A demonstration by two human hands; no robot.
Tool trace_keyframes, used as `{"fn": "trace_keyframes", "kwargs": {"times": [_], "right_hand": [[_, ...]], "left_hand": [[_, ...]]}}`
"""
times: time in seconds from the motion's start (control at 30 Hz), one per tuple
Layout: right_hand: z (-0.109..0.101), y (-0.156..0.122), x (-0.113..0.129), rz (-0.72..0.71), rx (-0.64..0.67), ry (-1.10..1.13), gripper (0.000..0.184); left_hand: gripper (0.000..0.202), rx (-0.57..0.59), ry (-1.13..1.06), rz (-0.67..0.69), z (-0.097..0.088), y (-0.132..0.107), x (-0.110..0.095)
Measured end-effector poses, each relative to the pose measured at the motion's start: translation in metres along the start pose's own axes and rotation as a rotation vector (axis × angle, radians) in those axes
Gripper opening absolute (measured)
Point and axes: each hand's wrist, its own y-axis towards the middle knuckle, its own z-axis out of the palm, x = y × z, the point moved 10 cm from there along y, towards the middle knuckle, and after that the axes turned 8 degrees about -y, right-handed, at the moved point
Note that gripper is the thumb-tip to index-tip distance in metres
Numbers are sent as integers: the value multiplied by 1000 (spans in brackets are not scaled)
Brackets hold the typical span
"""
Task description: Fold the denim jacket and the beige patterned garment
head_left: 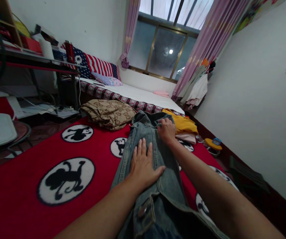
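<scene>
Faded blue denim garment [163, 156] with a round metal button [143, 210], nearest my remote view, lies lengthwise on a red blanket [15, 199] printed with black monkey figures in white circles; far end between a tan patterned cloth bundle [110, 113] and a mustard-yellow cloth [182, 122]. Left hand [143, 166] flat on the denim, fingers slightly spread, gripping nothing. Right hand [167, 131] at the far end, fingers curled on the fabric; I cannot tell whether they pinch it. I judge it middling in weight, pliable, stiffer along seams, not slippery or fragile; best held by thick seamed edges. Tan cloth bears a repeating interlocked-G motif; I can read no words on the denim.
</scene>
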Motion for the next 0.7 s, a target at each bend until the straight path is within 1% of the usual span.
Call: {"fn": "trace_keyframes", "kwargs": {"times": [0.03, 0.07, 0.13, 0.17, 0.23, 0.3, 0.33, 0.4, 0.5, 0.57, 0.6, 0.7], "right_hand": [[-2, -9, 14, -107, -28, 39, 32], [2, -20, 25, -198, -16, 90, 34], [24, -39, 38, -303, 112, 192, 42], [38, -46, 41, -319, 196, 228, 46], [59, -56, 39, -288, 341, 265, 51], [65, -65, 32, -229, 420, 269, 57], [64, -71, 28, -206, 440, 269, 61], [53, -90, 24, -199, 472, 289, 70], [29, -134, 24, -240, 537, 420, 76], [9, -163, 21, -227, 570, 600, 76], [-2, -174, 17, -192, 570, 719, 76], [-32, -197, -3, -17, 537, 1098, 80]], "left_hand": [[91, -20, -14, -24, -3, 1, 2], [82, -36, -29, -48, -6, 3, 5], [68, -43, -44, -80, -9, 5, 9], [65, -35, -38, -86, -9, 5, 10], [63, -13, -7, -82, -9, 6, 10], [62, -10, 21, -75, -10, 5, 10], [61, -16, 27, -71, -11, 5, 10], [59, -34, 21, -56, -12, 4, 9], [58, -67, -33, -33, -13, 5, 11], [58, -112, -111, -17, -17, 6, 11], [57, -149, -169, -3, -22, 6, 11], [47, -268, -428, 69, -46, 1, 6]]}}
